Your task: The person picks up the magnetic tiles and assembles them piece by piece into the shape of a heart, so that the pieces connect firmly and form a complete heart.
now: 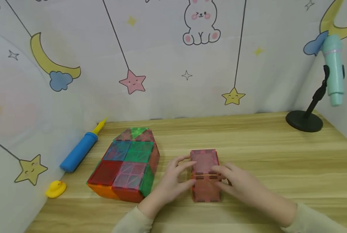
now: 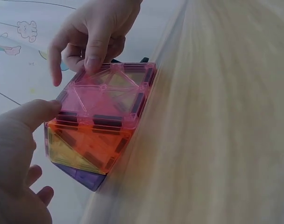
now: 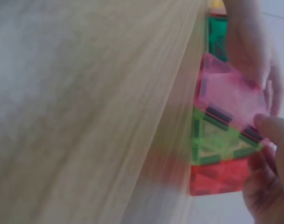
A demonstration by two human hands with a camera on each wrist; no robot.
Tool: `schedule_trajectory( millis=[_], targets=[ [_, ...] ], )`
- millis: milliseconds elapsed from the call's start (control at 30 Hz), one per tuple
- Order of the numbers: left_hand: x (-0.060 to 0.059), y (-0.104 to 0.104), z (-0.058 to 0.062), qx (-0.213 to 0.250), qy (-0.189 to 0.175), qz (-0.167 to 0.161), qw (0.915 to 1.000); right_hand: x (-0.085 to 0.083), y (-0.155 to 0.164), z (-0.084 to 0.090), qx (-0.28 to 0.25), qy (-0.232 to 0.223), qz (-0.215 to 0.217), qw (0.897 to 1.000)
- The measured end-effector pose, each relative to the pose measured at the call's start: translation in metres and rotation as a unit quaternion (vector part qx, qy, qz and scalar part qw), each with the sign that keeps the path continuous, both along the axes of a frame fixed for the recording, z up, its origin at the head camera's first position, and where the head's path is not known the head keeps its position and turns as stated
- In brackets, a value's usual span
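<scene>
A small block of see-through magnetic tiles (image 1: 206,189) stands on the table between my hands, with pink squares on top. Its left side shows an orange and yellow tile pair (image 2: 90,147) and some purple; the right side shows a green tile (image 3: 221,140) and a red one (image 3: 219,179). My left hand (image 1: 173,181) touches the block's left edge with thumb and fingertips, fingers fairly straight. From the other side, my right hand (image 1: 243,184) rests its index finger and thumb on the right edge of the pink top. The block's underside is hidden.
A larger house-shaped tile build (image 1: 124,165) lies left of my left hand. Beyond it are a blue pump (image 1: 79,152) and a yellow rubber duck (image 1: 56,189). A toy microphone (image 1: 333,71) on a black stand (image 1: 304,121) occupies the back right. Printed cloth hangs behind the table (image 1: 263,136).
</scene>
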State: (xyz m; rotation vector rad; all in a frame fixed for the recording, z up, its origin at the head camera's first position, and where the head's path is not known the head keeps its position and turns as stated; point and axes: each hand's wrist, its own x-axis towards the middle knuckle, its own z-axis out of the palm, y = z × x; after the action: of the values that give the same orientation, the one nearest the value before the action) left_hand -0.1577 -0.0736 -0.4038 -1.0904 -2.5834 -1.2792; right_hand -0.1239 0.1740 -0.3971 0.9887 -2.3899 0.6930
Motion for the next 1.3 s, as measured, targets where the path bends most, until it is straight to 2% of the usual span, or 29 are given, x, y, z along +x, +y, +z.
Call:
schedule_trajectory(
  millis=[67, 133, 267, 367, 467, 600, 667, 800, 933, 1000, 1067, 1167, 1233, 1300],
  targets=[
    [-0.002, 0.0, 0.0, -0.018, -0.015, -0.001, 0.9997, -0.001, 0.002, 0.001, -0.008, -0.044, -0.017, 0.999],
    [-0.003, 0.0, 0.0, -0.033, -0.013, -0.009, 0.9993, -0.004, 0.005, 0.003, -0.022, -0.094, -0.037, 0.995],
    [-0.002, 0.0, 0.0, -0.032, 0.029, -0.035, 0.9985, -0.009, 0.013, 0.008, -0.036, -0.17, -0.069, 0.982],
    [0.0, 0.0, -0.001, -0.013, 0.055, -0.034, 0.9978, -0.01, 0.015, 0.007, -0.007, -0.198, -0.082, 0.977],
    [-0.002, -0.001, -0.003, 0.001, 0.032, -0.002, 0.9995, -0.012, 0.011, 0.005, 0.022, -0.209, -0.072, 0.975],
    [-0.007, -0.002, -0.004, 0.002, -0.044, 0.015, 0.9989, -0.019, 0.009, 0.003, 0.015, -0.217, -0.049, 0.975],
    [-0.008, -0.003, -0.004, 0.006, -0.074, 0.007, 0.9972, -0.02, 0.013, 0.002, 0.009, -0.222, -0.03, 0.975],
    [-0.008, -0.003, -0.001, -0.003, -0.099, -0.014, 0.9949, -0.018, 0.027, 0.001, 0.014, -0.223, 0.02, 0.975],
    [-0.009, -0.003, 0.002, -0.041, -0.111, -0.04, 0.9922, -0.013, 0.035, 0.002, 0.031, -0.209, 0.044, 0.977],
    [-0.009, -0.003, 0.003, -0.044, -0.112, -0.048, 0.9915, -0.011, 0.037, 0.003, 0.035, -0.203, 0.049, 0.977],
    [-0.008, -0.003, 0.004, -0.041, -0.113, -0.049, 0.9916, -0.011, 0.038, 0.003, 0.016, -0.205, 0.071, 0.976],
    [-0.007, -0.002, 0.006, -0.016, -0.136, -0.055, 0.989, -0.01, 0.04, 0.003, -0.036, -0.234, 0.112, 0.965],
    [-0.006, -0.003, 0.009, 0.008, -0.173, -0.057, 0.9832, -0.011, 0.041, 0.003, -0.077, -0.282, 0.138, 0.946],
    [-0.006, -0.004, 0.011, 0.028, -0.206, -0.059, 0.9764, -0.012, 0.04, 0.005, -0.107, -0.338, 0.142, 0.924]
  ],
)
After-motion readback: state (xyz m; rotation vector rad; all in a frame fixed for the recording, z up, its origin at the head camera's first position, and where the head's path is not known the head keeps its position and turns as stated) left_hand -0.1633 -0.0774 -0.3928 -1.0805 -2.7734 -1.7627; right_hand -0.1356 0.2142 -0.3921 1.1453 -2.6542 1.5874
